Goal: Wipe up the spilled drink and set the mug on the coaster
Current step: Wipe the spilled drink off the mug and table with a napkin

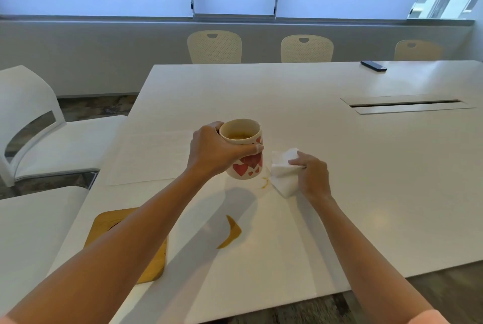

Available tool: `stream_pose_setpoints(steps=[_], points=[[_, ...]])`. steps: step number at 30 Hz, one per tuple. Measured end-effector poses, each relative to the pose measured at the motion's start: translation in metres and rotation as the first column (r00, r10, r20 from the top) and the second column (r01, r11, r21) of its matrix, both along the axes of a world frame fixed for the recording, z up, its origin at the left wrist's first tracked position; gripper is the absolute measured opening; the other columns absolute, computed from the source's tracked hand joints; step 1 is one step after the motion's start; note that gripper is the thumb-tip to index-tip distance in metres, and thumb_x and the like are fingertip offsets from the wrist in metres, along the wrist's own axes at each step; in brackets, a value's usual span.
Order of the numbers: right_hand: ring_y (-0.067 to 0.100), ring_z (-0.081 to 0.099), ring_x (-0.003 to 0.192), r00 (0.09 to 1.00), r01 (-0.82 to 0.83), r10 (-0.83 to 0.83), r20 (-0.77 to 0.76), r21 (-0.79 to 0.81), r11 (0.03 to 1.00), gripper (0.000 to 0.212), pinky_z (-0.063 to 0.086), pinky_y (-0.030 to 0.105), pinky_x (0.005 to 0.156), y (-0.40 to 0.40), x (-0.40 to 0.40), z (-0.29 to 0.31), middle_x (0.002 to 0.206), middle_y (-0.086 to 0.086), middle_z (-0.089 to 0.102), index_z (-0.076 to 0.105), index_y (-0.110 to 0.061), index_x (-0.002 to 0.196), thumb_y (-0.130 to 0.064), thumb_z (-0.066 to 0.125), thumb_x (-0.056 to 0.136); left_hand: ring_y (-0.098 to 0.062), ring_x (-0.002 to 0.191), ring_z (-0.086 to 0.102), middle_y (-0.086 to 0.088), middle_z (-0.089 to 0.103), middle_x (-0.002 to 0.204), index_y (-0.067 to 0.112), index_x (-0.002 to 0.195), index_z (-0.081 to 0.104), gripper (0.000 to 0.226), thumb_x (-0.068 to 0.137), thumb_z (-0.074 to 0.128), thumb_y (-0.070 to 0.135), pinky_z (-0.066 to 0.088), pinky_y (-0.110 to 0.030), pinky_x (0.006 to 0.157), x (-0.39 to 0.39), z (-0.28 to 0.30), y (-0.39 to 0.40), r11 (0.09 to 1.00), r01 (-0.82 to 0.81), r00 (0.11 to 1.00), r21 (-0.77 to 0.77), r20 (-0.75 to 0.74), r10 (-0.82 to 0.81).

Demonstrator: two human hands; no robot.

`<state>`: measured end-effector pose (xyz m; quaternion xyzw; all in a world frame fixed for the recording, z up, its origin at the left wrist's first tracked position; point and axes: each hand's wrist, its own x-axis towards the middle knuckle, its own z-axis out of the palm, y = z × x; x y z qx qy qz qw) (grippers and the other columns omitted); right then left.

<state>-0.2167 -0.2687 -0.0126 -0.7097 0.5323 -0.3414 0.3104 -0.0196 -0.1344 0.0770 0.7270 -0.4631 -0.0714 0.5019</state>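
My left hand (213, 151) grips a white mug (247, 164) with red hearts, held a little above the white table (339, 167); brownish drink shows inside. To its right, my right hand (312, 174) holds a crumpled white tissue (283, 174) against the tabletop. A small yellowish spill mark (264, 183) lies between mug and tissue. A larger crescent of brown spill (231, 233) sits nearer to me. The wooden coaster (154, 268) lies at the near left edge, partly hidden under my left forearm.
A white sheet or placemat (146, 159) lies left of the mug. A dark phone (373, 66) rests at the far right. A cable slot (407, 104) cuts the table's right side. White chairs (39, 125) stand to the left, cream chairs (214, 46) beyond.
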Motion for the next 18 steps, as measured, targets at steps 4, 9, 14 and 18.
stream_pose_setpoints(steps=[4,9,14,18], points=[[0.038,0.034,0.145,0.876,-0.166,0.121,-0.466,-0.057,0.984,0.051,0.023,0.046,0.118,0.000,0.011,-0.012,0.138,0.016,0.057,0.064,-0.009,0.128,0.008,0.036,0.089,-0.013,0.084,0.068,0.008,0.071,0.096,0.021,0.109,0.069,0.074,0.053,0.085,0.065,0.059,-0.025,0.066,0.003,-0.002,0.000,1.000,-0.024,1.000,0.008,-0.003,0.024],[0.035,0.032,0.144,0.740,-0.225,0.114,-0.663,-0.085,0.971,0.050,0.012,0.042,0.122,0.006,0.033,-0.012,0.148,0.021,0.046,0.042,-0.001,0.143,0.001,0.030,0.094,-0.012,0.084,0.068,0.009,0.070,0.095,0.023,0.108,0.068,0.073,0.051,0.084,0.067,0.059,-0.027,0.068,0.008,-0.003,0.001,0.999,-0.045,0.999,0.016,-0.024,0.045],[0.040,0.019,0.150,0.633,-0.430,0.247,-0.734,-0.068,0.900,0.058,0.014,0.042,0.122,0.025,0.053,-0.015,0.161,0.029,0.020,0.020,-0.012,0.157,0.002,0.025,0.102,-0.013,0.084,0.067,0.011,0.068,0.095,0.024,0.110,0.067,0.077,0.051,0.080,0.072,0.058,-0.024,0.068,0.010,-0.004,0.002,0.998,-0.059,0.998,0.013,-0.022,0.059],[0.039,0.013,0.152,0.532,-0.551,0.317,-0.785,-0.037,0.834,0.058,0.016,0.040,0.124,0.044,0.059,-0.015,0.162,0.031,0.009,0.010,-0.012,0.159,0.000,0.024,0.104,-0.014,0.084,0.068,0.010,0.069,0.096,0.022,0.111,0.068,0.074,0.054,0.083,0.068,0.058,-0.025,0.068,0.011,-0.007,0.001,0.997,-0.074,0.997,0.014,-0.014,0.074]])
